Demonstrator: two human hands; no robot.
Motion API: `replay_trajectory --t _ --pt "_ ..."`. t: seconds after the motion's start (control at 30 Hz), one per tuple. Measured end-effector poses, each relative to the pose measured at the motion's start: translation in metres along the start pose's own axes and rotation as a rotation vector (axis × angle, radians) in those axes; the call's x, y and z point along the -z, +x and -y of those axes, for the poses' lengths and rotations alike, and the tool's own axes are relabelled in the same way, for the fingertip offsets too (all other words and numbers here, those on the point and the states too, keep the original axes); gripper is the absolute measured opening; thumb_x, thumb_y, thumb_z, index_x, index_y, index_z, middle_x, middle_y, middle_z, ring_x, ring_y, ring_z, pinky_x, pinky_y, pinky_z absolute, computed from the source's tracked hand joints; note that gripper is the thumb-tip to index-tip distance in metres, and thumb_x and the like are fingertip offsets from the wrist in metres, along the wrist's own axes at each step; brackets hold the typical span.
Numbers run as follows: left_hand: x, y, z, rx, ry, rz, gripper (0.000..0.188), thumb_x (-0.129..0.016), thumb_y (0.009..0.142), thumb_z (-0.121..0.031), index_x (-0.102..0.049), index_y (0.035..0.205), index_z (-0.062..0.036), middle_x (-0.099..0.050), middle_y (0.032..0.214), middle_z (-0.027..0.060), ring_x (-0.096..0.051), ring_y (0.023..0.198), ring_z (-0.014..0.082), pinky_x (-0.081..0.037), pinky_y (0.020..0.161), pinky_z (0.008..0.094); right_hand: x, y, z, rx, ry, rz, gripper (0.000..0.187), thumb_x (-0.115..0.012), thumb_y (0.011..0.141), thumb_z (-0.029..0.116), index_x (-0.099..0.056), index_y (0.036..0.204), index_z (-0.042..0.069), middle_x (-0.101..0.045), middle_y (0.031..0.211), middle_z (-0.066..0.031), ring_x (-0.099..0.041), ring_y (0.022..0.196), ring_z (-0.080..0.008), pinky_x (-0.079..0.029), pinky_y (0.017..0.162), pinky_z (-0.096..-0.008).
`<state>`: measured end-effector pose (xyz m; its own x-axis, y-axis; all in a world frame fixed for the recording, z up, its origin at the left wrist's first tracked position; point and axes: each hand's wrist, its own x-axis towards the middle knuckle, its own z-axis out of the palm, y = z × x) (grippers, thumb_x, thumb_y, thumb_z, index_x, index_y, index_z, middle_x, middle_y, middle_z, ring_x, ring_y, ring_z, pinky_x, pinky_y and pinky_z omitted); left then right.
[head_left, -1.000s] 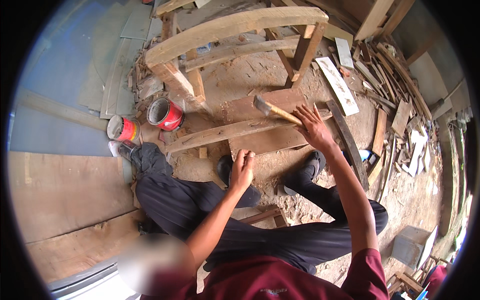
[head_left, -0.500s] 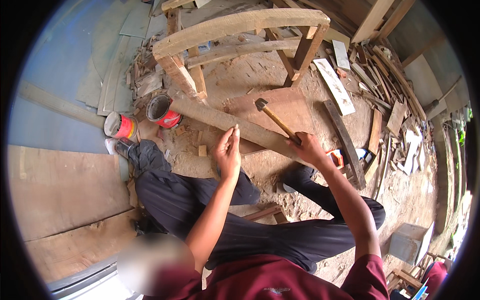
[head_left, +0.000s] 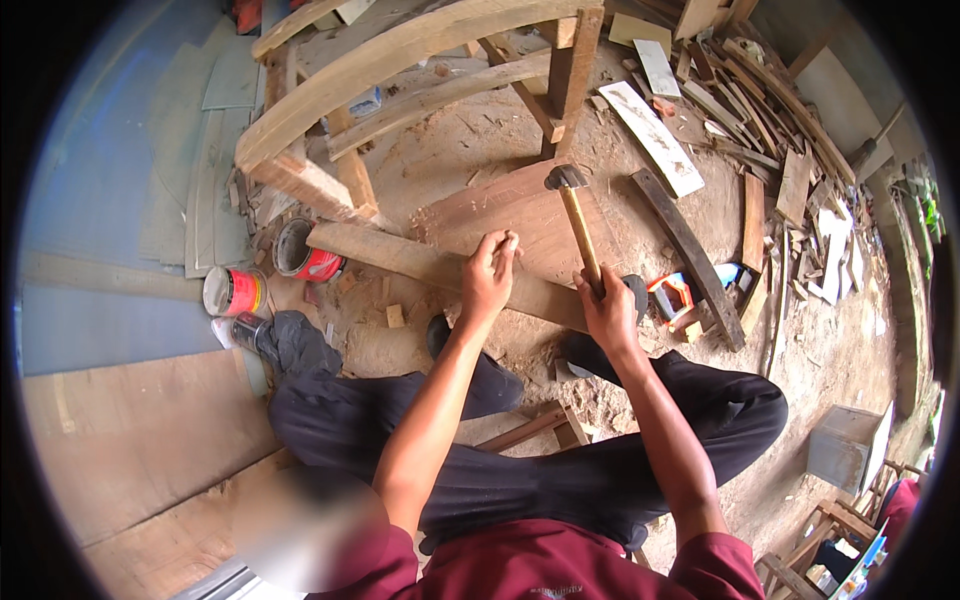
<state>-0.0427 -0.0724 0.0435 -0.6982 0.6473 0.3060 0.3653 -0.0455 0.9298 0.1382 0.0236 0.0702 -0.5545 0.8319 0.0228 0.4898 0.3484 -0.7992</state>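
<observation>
My right hand (head_left: 609,312) grips the wooden handle of a hammer (head_left: 580,225). The hammer's dark metal head points away from me, above a thin sheet of brown board (head_left: 520,215) on the ground. Just to the left, my left hand (head_left: 489,275) is raised with its fingertips pinched together; anything between them is too small to make out. Below both hands a long wooden plank (head_left: 400,258) slants from the left toward my feet. Part of it is hidden behind my left hand.
Beyond the plank stands a wooden frame with a curved top rail (head_left: 400,62). Paint cans (head_left: 322,262) sit at the left. A dark wooden bar (head_left: 690,260) and an orange-handled saw (head_left: 672,298) lie right of my feet. Scrap wood (head_left: 795,185) is heaped farther right.
My left hand has moved right, closer to the hammer hand. The hammer has swung from leaning left to nearly upright in view. The whole view has shifted slightly.
</observation>
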Motion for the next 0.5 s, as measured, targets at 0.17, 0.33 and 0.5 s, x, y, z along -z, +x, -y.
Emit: replay_trajectory --t 0.17,0.33,0.5 --pt "-0.003 -0.006 0.003 0.020 -0.029 0.082 0.012 -0.059 0.099 -0.008 -0.063 0.102 0.0026 -0.072 0.085 0.0081 -0.070 0.082 0.0114 -0.055 0.073 0.0261 -0.003 -0.002 -0.005 -0.070 0.119 -0.069 0.026 -0.068 0.095 0.026 -0.064 0.096 0.000 -0.050 0.059 -0.0074 -0.047 0.054 -0.0133 -0.039 0.052 -0.0334" --pt "0.004 -0.007 0.000 0.008 0.052 0.139 0.008 -0.062 0.096 -0.005 -0.064 0.099 0.0022 -0.073 0.084 0.0097 -0.069 0.080 0.0144 -0.055 0.074 0.0282 0.007 0.001 0.005 -0.227 0.102 0.036 0.026 -0.070 0.092 0.020 -0.064 0.105 -0.002 -0.064 0.079 -0.0176 -0.064 0.066 -0.0299 -0.049 0.061 -0.0375" --pt "0.006 -0.006 -0.004 -0.036 0.138 0.176 0.007 -0.060 0.095 -0.001 -0.064 0.100 0.0025 -0.073 0.085 0.0114 -0.071 0.078 0.0169 -0.057 0.072 0.0298 0.004 0.001 0.002 -0.199 0.111 0.032 0.025 -0.072 0.091 0.016 -0.063 0.108 0.000 -0.065 0.082 -0.0173 -0.066 0.070 -0.0315 -0.050 0.063 -0.0385"
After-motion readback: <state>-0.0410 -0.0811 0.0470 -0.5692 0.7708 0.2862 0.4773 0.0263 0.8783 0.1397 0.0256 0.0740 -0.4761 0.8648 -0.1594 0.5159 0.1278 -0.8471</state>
